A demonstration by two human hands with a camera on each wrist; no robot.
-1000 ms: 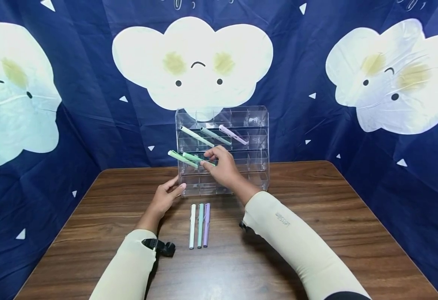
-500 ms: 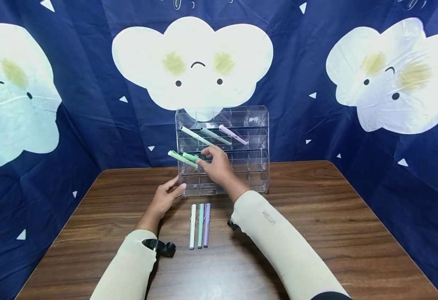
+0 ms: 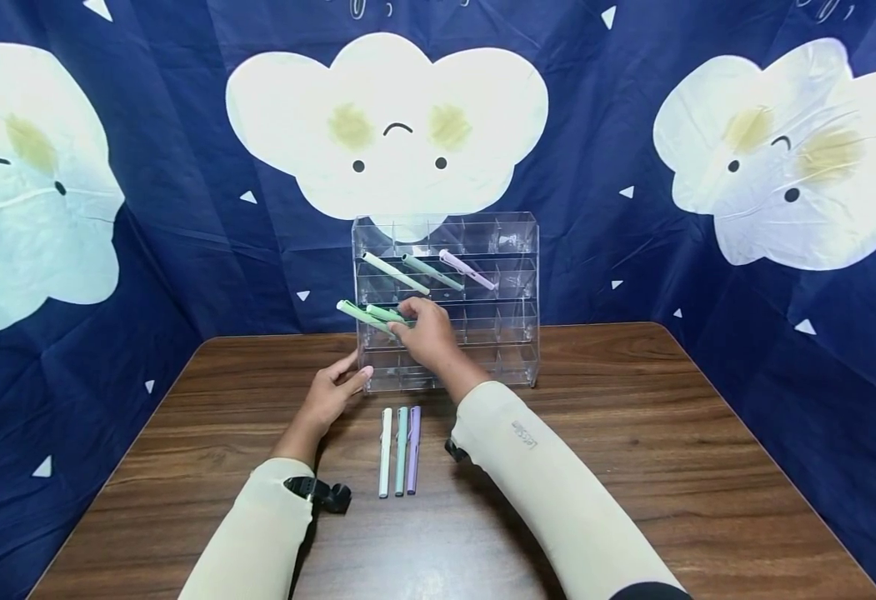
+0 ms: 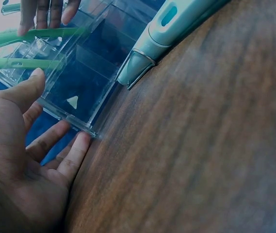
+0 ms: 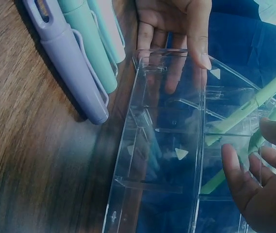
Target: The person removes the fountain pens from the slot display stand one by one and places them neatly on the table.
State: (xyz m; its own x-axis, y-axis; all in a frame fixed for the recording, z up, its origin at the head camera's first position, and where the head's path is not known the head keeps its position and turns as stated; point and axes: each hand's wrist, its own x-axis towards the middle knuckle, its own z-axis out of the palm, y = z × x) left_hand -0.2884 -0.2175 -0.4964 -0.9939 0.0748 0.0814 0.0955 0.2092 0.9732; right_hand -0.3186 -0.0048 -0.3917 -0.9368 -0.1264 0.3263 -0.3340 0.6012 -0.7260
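Observation:
A clear acrylic pen rack (image 3: 518, 321) with tiered compartments stands upright at the back of the table. Its lower left corner is gripped by my left hand (image 3: 330, 396), with the thumb at the front and the fingers along the side wall (image 4: 70, 155). My right hand (image 3: 428, 333) pinches a green pen (image 3: 383, 313) lying slanted in the second tier from the bottom; the hand hides its lower part in the head view. Just left of it, a lighter green pen (image 3: 357, 312) leans in the same tier, its cap sticking out past the rack's left side.
In the tier above lean a pale green pen (image 3: 392, 271), a grey-green pen (image 3: 432, 272) and a lilac pen (image 3: 468, 269). White (image 3: 385, 454), teal (image 3: 401, 454) and purple (image 3: 413, 454) pens lie side by side on the wooden table (image 3: 595, 450), before the rack.
My right hand and forearm have shifted left, the fingers now nearer the cap end of the green pen. My left hand and the rack have stayed in place.

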